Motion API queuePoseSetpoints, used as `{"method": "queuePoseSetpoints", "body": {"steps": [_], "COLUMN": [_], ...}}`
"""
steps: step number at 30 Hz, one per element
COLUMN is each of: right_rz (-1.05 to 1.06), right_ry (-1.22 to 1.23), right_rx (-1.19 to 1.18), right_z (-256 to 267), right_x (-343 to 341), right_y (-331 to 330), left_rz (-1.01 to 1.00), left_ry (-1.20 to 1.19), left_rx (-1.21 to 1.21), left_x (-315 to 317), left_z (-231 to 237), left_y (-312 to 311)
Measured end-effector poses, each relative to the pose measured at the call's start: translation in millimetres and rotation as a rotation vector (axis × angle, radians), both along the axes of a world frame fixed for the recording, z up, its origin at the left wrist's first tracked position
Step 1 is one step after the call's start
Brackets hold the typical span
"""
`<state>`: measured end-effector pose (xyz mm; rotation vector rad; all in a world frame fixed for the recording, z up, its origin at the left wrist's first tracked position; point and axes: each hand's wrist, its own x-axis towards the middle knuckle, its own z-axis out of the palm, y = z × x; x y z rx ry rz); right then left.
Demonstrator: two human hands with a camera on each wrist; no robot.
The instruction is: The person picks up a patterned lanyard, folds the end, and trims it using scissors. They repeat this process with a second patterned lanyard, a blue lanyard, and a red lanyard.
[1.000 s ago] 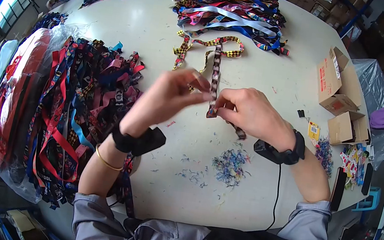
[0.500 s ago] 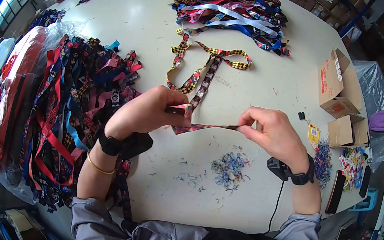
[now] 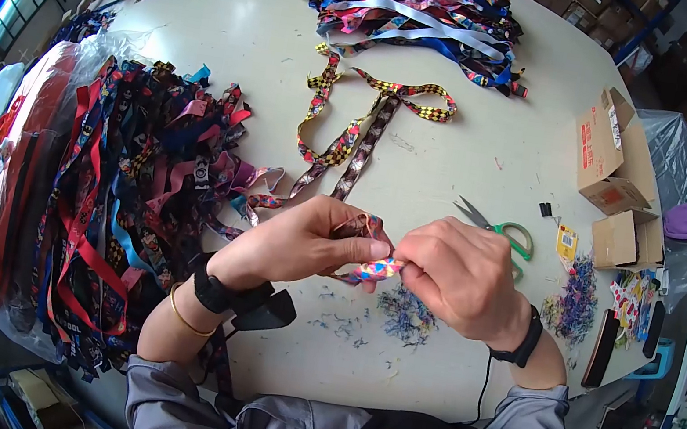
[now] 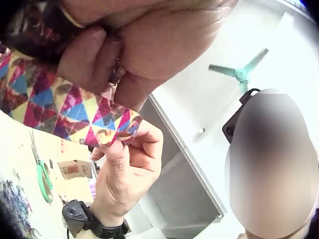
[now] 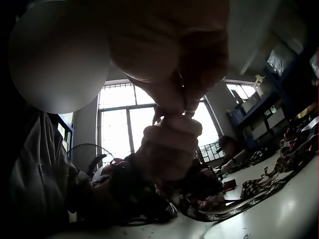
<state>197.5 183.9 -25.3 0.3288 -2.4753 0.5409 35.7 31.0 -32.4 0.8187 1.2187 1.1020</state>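
Head view: we find a patterned strap [image 3: 380, 268] held up between the two hands, over the near part of the table [image 3: 476, 159]. The left hand [image 3: 304, 240] pinches it under the thumb; the right hand [image 3: 467, 277] pinches its end between thumb and fingers. We note triangles of magenta, blue and yellow on its face. The left wrist view gives us that face as a broad, slanting band, where the head view shows only a short, bright length. In the right wrist view the hands are too dark for us to read the pattern. Near the hands we record thread clippings [image 3: 405, 317]; just beyond the right hand lie green-handled scissors [image 3: 497, 227]. Farther out, a yellow-and-black checked strap [image 3: 335, 156] lies in loose curves, then a stack of mixed straps [image 3: 417, 17] by the far edge. Only the left wrist view shows us a ceiling fan [image 4: 241, 74]; the right wrist view faces a barred window [image 5: 119, 129].
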Motion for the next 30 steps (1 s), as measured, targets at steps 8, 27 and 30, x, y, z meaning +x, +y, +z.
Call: {"method": "queuePoseSetpoints", "body": {"steps": [8,27,30], "right_rz": [0.004,0.034,0.038], "right_ry": [0.074,0.117,0.106], "right_rx": [-0.025,-0.018,-0.019], "right_z": [-4,-6,-7], "right_x": [-4,0,-1], "right_y": [3,5,5], "left_rz": [0.0,0.117,0.145], "left_ry": [0.173,0.178,0.231], "left_rx": [0.133,0.171,0.19], "left_x": [-3,6,9], "left_z": [-3,-1,-4], "left_y": [-3,-4,-4]}}
